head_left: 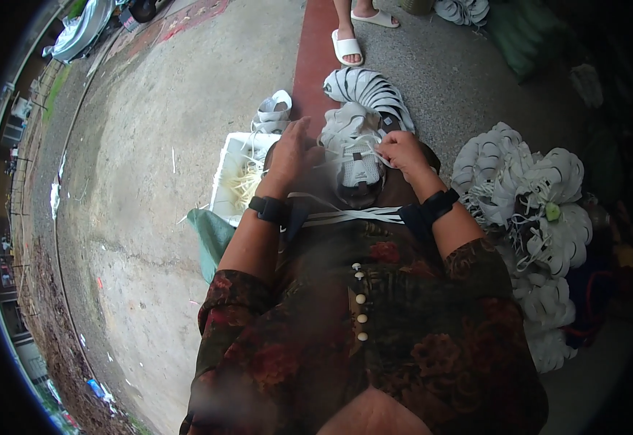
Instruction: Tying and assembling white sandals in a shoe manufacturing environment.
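Observation:
A white mesh shoe upper (360,171) with a dark tab lies on my lap, toe part away from me. My right hand (405,155) is at its right edge, finger and thumb pinched on a white shoelace (376,147). Just left of the upper, my left hand (292,155) is raised with its fingers apart, slightly blurred; a faint lace runs close to it. More white laces (352,215) lie across my lap nearer my waist. Beyond the upper, a fanned row of white shoe uppers (367,85) curves over my knees.
On the left stands a white box (223,172) of pale laces, with white uppers (273,109) behind it and green cloth (211,239) beside it. Heaped white uppers (523,188) are on the right. A person's feet in white slides (347,48) are ahead, near a green sack (523,40).

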Action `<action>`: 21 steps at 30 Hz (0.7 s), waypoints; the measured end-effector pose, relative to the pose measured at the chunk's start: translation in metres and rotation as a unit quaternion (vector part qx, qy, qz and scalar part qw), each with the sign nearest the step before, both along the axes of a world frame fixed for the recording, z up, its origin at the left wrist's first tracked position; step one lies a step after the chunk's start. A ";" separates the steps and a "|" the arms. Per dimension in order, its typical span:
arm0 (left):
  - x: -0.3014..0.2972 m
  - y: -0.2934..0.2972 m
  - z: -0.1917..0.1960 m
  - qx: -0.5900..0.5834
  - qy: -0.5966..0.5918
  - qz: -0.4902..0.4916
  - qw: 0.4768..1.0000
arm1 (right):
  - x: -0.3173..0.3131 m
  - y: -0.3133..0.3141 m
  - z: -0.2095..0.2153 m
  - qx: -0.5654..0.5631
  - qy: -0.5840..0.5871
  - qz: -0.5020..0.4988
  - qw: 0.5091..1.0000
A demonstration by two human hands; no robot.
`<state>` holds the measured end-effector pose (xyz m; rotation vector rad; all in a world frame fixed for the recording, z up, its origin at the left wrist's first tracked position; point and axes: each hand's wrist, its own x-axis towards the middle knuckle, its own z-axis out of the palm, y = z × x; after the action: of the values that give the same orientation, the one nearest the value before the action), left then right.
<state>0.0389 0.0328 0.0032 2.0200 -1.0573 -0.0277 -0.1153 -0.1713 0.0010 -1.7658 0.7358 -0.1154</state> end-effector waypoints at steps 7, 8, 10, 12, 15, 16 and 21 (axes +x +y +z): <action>-0.001 -0.016 0.001 0.069 0.177 -0.086 0.978 | 0.008 0.001 -0.002 0.228 -0.102 -0.039 0.968; -0.003 -0.014 0.005 0.055 0.298 -0.073 0.950 | 0.007 -0.001 -0.002 0.219 -0.119 -0.016 0.968; -0.011 -0.009 0.019 0.020 0.354 -0.075 0.932 | 0.004 -0.002 -0.004 0.220 -0.127 0.001 0.967; -0.013 -0.008 0.022 -0.016 0.407 -0.075 0.910 | 0.004 -0.003 -0.007 0.221 -0.136 0.021 0.966; -0.013 -0.006 0.014 -0.028 0.448 -0.105 0.887 | 0.006 -0.005 -0.014 0.157 -0.117 0.065 0.978; -0.013 -0.005 0.011 -0.078 0.518 -0.109 0.845 | 0.006 -0.005 -0.016 0.222 -0.150 0.038 0.963; -0.023 -0.004 -0.004 -0.240 0.569 -0.120 0.777 | 0.004 0.000 -0.020 0.308 -0.204 -0.047 0.928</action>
<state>0.0156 0.0291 -0.0010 1.0222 -0.4119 -0.9070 -0.1117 -0.1717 -0.0193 -1.0577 0.4774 -0.2743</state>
